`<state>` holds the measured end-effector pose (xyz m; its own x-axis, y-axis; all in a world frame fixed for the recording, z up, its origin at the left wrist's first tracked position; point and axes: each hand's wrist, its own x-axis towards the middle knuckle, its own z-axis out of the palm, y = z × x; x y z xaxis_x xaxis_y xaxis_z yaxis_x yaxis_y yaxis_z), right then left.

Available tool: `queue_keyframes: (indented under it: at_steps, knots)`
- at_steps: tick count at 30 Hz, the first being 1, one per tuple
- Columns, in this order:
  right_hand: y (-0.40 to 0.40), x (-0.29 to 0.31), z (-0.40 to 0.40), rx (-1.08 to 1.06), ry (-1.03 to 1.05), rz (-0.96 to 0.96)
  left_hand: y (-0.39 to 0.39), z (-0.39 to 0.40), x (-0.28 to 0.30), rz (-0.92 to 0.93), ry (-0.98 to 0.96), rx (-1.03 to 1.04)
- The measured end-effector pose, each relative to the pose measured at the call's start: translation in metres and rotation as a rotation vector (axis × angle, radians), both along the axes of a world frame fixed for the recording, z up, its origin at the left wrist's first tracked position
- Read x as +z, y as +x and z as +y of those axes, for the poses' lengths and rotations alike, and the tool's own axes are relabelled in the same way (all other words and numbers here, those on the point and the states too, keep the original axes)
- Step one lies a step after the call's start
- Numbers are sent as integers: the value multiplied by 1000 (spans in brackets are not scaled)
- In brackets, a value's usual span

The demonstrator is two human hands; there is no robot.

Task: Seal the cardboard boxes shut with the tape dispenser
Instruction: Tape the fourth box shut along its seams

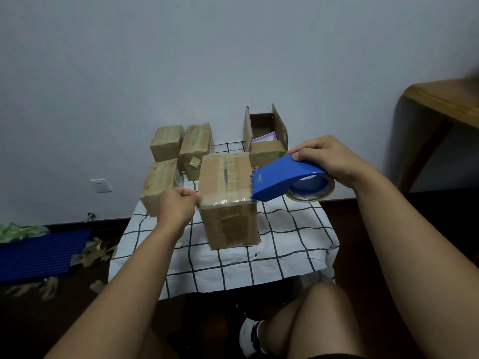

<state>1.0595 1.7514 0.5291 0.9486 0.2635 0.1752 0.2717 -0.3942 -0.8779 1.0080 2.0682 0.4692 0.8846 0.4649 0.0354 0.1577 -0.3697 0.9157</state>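
A closed cardboard box (pixel 228 200) stands in the middle of a small table under a white checked cloth (pixel 285 244). A strip of clear tape runs across the near top edge of the box. My left hand (pixel 178 206) is closed at the box's left top corner, pinching the tape end there. My right hand (pixel 329 159) grips a blue tape dispenser (pixel 282 177) whose cutter end touches the box's right top edge. Three taped boxes (pixel 168 161) stand behind on the left. An open box (pixel 267 141) with its flaps up sits at the back right.
A grey wall rises right behind the table. On the dark floor at left lie a blue plastic crate panel (pixel 39 252) and scraps of used tape (pixel 96 252). A wooden table (pixel 440 104) stands at the right. My bare knees (pixel 318 314) are just below the table's front edge.
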Motion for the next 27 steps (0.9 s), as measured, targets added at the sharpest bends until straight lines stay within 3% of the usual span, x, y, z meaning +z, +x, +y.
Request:
queue_keyframes:
  at_steps: [11, 18, 22, 25, 27]
  knots:
    - [-1, -3, 3, -4, -32, 26, 4, 2, -6, 51, -40, -13]
    - [-1, -14, 4, -3, -21, 53, -2, 8, -7, 262, -404, -63]
    - [0, -23, 4, -26, -6, 74, -6, 6, -11, 254, -706, -75]
    - [0, -28, 2, -33, 18, 91, -7, 0, -9, 218, -759, -74]
    - [0, -29, 2, -31, 30, 90, -6, -6, -8, 184, -658, -32]
